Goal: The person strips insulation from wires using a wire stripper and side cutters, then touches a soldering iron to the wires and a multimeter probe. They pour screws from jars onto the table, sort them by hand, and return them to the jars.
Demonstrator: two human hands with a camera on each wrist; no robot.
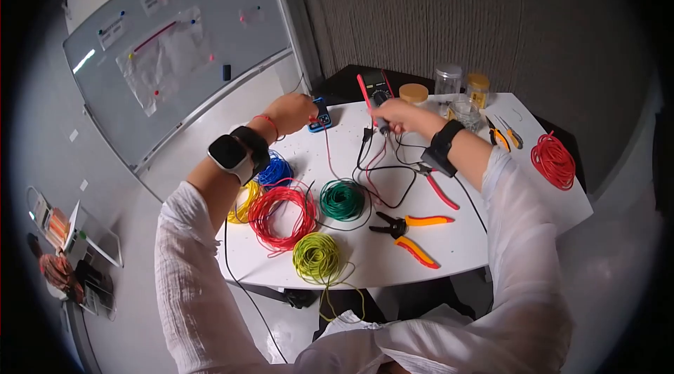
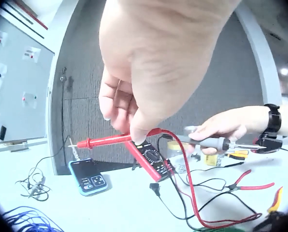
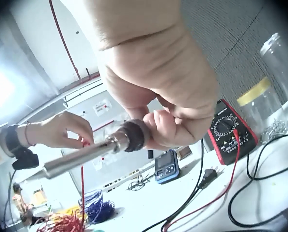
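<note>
My left hand [image 1: 293, 111] pinches a red multimeter probe [image 2: 105, 140] between thumb and fingers, its thin tip pointing left above a blue-framed handheld meter [image 2: 87, 176]. From the probe a red lead loops down to the table. My right hand [image 1: 414, 120] grips the grey handle of a soldering iron [image 3: 81, 157], whose metal barrel is best seen in the right wrist view. Behind that hand leans a red and black multimeter [image 3: 229, 128] with a red lead plugged in. A black plug [image 3: 209, 178] and its cable lie on the white table [image 1: 393, 276].
Coils of blue [image 1: 276, 169], red [image 1: 265, 237], green [image 1: 342, 200] and yellow-green wire [image 1: 316, 256] lie at front left. Wire strippers [image 1: 399, 225] and red-handled pliers [image 1: 442, 191] lie at right, before jars [image 1: 448, 79] and another red coil [image 1: 553, 161]. Cables cross the middle.
</note>
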